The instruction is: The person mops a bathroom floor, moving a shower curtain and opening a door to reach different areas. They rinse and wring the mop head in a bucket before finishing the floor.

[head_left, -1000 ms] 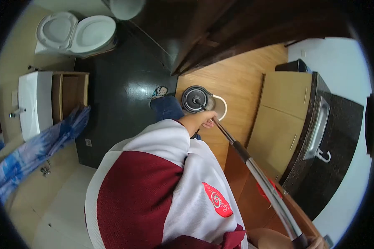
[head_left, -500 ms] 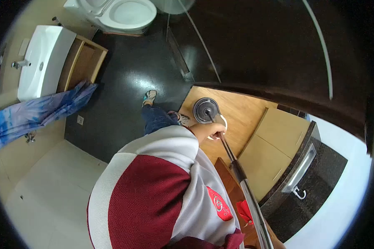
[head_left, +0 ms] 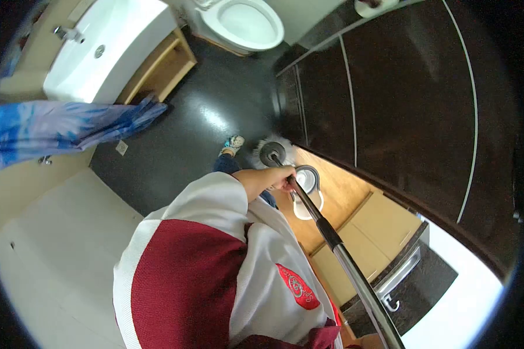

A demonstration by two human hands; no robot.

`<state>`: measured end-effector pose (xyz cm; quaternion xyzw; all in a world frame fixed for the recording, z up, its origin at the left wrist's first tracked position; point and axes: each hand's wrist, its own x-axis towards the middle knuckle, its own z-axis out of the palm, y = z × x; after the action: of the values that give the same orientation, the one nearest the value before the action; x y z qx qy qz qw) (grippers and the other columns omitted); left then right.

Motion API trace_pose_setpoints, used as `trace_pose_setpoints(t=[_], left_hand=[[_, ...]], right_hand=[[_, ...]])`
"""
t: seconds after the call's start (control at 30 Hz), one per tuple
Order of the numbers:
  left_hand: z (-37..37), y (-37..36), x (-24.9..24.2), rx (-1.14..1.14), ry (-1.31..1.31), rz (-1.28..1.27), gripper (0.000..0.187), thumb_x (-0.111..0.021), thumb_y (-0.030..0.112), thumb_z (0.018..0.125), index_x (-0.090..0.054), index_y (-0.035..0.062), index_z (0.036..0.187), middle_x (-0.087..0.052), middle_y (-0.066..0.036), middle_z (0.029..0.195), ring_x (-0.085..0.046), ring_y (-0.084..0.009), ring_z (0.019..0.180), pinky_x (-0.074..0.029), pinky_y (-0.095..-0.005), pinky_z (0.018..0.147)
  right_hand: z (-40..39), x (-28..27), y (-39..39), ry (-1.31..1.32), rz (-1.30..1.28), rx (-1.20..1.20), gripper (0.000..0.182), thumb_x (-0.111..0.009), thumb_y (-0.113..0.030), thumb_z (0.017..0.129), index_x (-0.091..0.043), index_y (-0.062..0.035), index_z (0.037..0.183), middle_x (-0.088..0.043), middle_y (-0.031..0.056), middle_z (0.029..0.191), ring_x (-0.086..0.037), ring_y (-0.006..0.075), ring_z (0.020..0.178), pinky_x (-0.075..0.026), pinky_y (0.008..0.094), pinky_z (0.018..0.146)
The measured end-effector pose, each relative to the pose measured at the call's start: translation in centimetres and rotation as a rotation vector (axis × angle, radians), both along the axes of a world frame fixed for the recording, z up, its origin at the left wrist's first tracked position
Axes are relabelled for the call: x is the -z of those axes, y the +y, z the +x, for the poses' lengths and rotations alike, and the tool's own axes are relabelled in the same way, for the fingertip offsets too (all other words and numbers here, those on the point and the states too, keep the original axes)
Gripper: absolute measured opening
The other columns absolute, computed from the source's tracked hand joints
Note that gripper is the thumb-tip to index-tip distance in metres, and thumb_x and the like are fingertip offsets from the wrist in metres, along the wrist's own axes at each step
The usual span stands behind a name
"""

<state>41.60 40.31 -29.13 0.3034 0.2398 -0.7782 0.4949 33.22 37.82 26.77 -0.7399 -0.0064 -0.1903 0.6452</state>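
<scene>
My left hand point(head_left: 282, 178) is wrapped round the lower part of a mop point(head_left: 332, 235) with a long metal pole and a dark grip sleeve. The round mop head point(head_left: 272, 152), with a grey disc and pale fringe, is by the doorway where the dark floor meets the wood floor. Just beside it stands a white and grey mop bucket point(head_left: 314, 180) with its white handle hanging out. A bit of my right hand or wrist point(head_left: 370, 342) shows at the bottom edge by the upper pole; its fingers are hidden.
Dark door panels point(head_left: 407, 99) run along the right. A toilet point(head_left: 247, 26) and a white sink point(head_left: 108, 49) over a wooden shelf are at the back. A blue curtain point(head_left: 70, 131) hangs at left. Beige cabinets point(head_left: 372, 238) stand beyond the wood floor.
The mop head has come out of the bucket and moved left to the dark floor's edge, with my left hand moving along. The view has shifted, and the bucket's inside now shows.
</scene>
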Motion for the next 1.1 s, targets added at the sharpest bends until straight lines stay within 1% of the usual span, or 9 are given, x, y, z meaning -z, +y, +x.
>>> trace_pose_setpoints(t=[0.1,0.2,0.3,0.4,0.53,0.67,1.0,1.03,1.1], left_hand=[[3.5,4.2,3.5,-0.207,-0.118,0.177,0.029,-0.065,0.033,0.084,-0.059,0.0053,0.078,-0.061,-0.012,0.069,-0.064,-0.0242,0.061,-0.058,-0.0425,0.062],[6.4,8.5,11.6,-0.449,-0.17,0.044,0.029,-0.067,0.034,0.083,-0.059,0.0064,0.078,-0.058,-0.009,0.062,-0.061,-0.0225,0.056,-0.057,-0.0417,0.058],[12.7,12.9,4.2,-0.262,-0.311,0.303,0.025,-0.071,0.028,0.08,-0.061,0.0064,0.074,-0.058,-0.009,0.058,-0.062,-0.0231,0.055,-0.056,-0.0418,0.054],[16.7,15.7,1.7,0.042,-0.567,0.388,0.017,-0.074,0.02,0.076,-0.069,0.0042,0.073,-0.067,-0.013,0.068,-0.066,-0.0244,0.061,-0.057,-0.0441,0.06],[18.0,17.0,-1.5,0.613,-1.051,0.177,0.016,-0.067,0.016,0.076,-0.073,0.0032,0.084,-0.071,-0.016,0.088,-0.069,-0.0284,0.077,-0.057,-0.0466,0.072],[15.9,15.5,1.7,0.827,-1.423,0.26,0.025,-0.071,0.011,0.072,-0.079,0.0107,0.096,-0.073,-0.017,0.105,-0.07,-0.0335,0.097,-0.056,-0.0484,0.082],[14.1,20.4,-0.5,0.645,-1.12,0.386,0.018,-0.066,0.015,0.076,-0.079,0.0076,0.084,-0.075,-0.014,0.094,-0.072,-0.0319,0.089,-0.059,-0.0434,0.076],[12.7,21.1,4.7,0.783,-1.549,0.406,0.031,-0.061,0.019,0.081,-0.075,0.0101,0.108,-0.069,-0.016,0.118,-0.068,-0.0335,0.106,-0.056,-0.0477,0.083],[10.4,22.2,4.5,0.245,-1.662,0.705,0.041,-0.06,0.015,0.079,-0.068,0.0096,0.12,-0.065,-0.02,0.124,-0.065,-0.0351,0.113,-0.054,-0.0444,0.091]], right_hand=[[1.5,0.7,1.7,0.025,0.014,-0.03,0.003,-0.063,-0.007,0.084,-0.065,-0.0092,0.083,-0.062,0.0057,0.075,-0.063,0.0158,0.072,-0.053,0.034,0.075],[2.6,1.4,3.0,0.047,0.013,-0.062,0.003,-0.064,-0.006,0.083,-0.065,-0.0086,0.083,-0.063,0.007,0.076,-0.064,0.017,0.074,-0.053,0.0349,0.076],[2.6,1.9,3.6,0.064,0.023,-0.104,0.003,-0.065,-0.005,0.082,-0.065,-0.008,0.084,-0.063,0.0083,0.078,-0.064,0.0183,0.075,-0.053,0.0358,0.077],[3.9,1.6,3.6,0.05,0.024,-0.165,0.005,-0.065,-0.004,0.08,-0.066,-0.0075,0.084,-0.064,0.0096,0.079,-0.065,0.0196,0.076,-0.053,0.0366,0.078],[6.5,0.6,3.1,0.004,0.01,-0.252,0.007,-0.067,-0.003,0.078,-0.066,-0.0067,0.085,-0.065,0.0113,0.08,-0.066,0.0212,0.078,-0.054,0.0378,0.079],[8.3,-0.5,2.2,-0.052,-0.006,-0.353,0.01,-0.068,-0.002,0.076,-0.067,-0.0059,0.085,-0.066,0.0131,0.082,-0.067,0.0229,0.08,-0.054,0.0389,0.08],[12.1,-1.8,-3.2,-0.134,0.02,-0.735,0.016,-0.07,0.001,0.072,-0.068,-0.004,0.087,-0.069,0.0174,0.086,-0.069,0.0271,0.085,-0.055,0.0418,0.083],[12.7,-1.2,-3.9,-0.125,0.017,-0.784,0.017,-0.071,0.001,0.071,-0.068,-0.0038,0.087,-0.069,0.0178,0.086,-0.069,0.0276,0.086,-0.055,0.0421,0.084],[14.0,1.5,-4.8,-0.005,-0.083,-0.891,0.018,-0.071,0.002,0.07,-0.069,-0.0034,0.087,-0.07,0.0187,0.087,-0.07,0.0284,0.087,-0.055,0.0426,0.084]])
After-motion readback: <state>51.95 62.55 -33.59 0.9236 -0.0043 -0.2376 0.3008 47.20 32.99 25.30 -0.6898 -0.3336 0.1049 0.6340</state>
